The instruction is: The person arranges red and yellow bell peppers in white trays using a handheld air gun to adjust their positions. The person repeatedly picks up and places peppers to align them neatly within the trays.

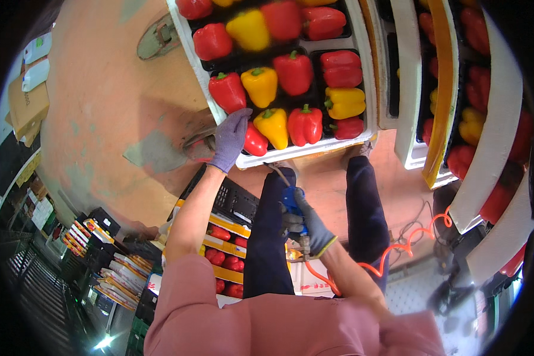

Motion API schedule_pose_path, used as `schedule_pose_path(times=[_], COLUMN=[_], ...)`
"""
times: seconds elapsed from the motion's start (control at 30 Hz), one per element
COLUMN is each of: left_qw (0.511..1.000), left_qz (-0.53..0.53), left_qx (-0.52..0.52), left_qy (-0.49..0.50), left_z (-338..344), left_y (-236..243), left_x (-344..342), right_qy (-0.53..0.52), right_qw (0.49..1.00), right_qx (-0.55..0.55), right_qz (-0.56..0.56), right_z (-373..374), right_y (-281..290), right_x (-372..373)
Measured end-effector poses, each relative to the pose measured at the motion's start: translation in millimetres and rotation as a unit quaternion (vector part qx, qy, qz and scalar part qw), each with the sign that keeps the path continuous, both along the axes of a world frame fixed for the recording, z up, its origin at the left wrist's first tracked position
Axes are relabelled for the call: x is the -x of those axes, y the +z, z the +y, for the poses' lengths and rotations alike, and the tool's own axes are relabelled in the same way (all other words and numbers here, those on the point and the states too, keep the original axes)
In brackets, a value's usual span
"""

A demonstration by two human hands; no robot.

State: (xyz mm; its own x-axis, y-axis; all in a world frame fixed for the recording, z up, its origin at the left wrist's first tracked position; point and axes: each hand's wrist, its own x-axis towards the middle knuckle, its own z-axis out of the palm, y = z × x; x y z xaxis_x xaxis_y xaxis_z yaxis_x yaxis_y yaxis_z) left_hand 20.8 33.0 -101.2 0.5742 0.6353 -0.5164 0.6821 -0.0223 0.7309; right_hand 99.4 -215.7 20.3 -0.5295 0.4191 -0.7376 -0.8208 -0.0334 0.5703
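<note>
A white foam box point(305, 149) holds black trays of red and yellow bell peppers. My left hand point(230, 139), in a grey-purple glove, lies flat on the box's near left corner. Its fingers are spread over the rim beside a red pepper point(254, 142) and a yellow pepper point(272, 126). My right hand point(312, 225), in a grey glove, is closed around a blue hand tool point(291, 202) held low near my legs. An orange coiled hose point(397, 252) runs from the tool off to the right.
More white boxes of peppers point(457, 89) stand to the right. Below my left arm are a black crate point(234, 202) and yellow-edged crates of red peppers point(225, 252). Cardboard boxes point(26, 104) and stacked trays point(80, 234) sit at the left on the orange floor point(101, 89).
</note>
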Motion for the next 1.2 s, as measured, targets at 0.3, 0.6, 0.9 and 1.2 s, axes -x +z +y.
schedule_pose_path(times=[0.3, 0.6, 0.9, 1.2], left_qw=[0.811, 0.866, 0.732, 0.815], left_qz=[0.067, -0.031, 0.010, 0.002], left_qx=[-0.403, -0.324, -0.469, -0.368], left_qy=[-0.418, -0.380, -0.495, -0.448], left_z=[30.9, 68.5, 56.6, 50.7], left_y=[4.6, -31.3, -8.3, -27.2], left_x=[-54.2, -90.1, -115.5, -158.3], right_qy=[-0.114, -0.093, -0.047, 0.004], right_qw=[0.992, 0.967, 0.974, 0.984], right_qx=[0.044, -0.004, 0.034, 0.015], right_qz=[-0.015, -0.237, -0.220, -0.179], right_z=[15.3, 54.2, 75.0, 76.3], right_y=[41.8, 8.3, 2.5, 2.6], right_x=[-44.1, -106.8, -90.6, -73.6])
